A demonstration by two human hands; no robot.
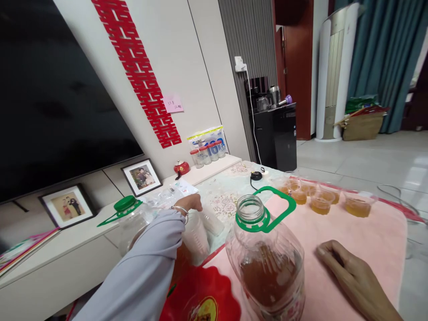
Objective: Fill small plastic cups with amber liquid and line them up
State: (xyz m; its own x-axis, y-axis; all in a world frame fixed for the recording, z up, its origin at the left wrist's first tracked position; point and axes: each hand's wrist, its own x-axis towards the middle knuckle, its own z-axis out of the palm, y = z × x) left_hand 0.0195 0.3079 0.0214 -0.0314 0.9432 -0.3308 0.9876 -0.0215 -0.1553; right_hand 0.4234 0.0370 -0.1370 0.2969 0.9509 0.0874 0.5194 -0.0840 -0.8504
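Observation:
My left hand [190,204], with a bangle at the wrist, reaches over stacked clear plastic cups [196,234]. Its fingers point down and mostly hide behind the hand, so whether they grip a cup is unclear. My right hand [347,265] rests loosely curled on the pink cloth [317,236], with nothing visible in it. Between the hands stands a big uncapped plastic jug [267,272] with a green handle [287,200] and brown liquid inside. Left of it is a red scalloped tray [217,294]. Another jug with a green cap [125,203] is partly behind my left forearm.
Several small cups of amber liquid [323,203] stand at the cloth's far right. Lidded jars [209,154], a red pot [181,168] and framed photos [141,177] line the white cabinet. A black cable puck [256,175] lies at the table's far end.

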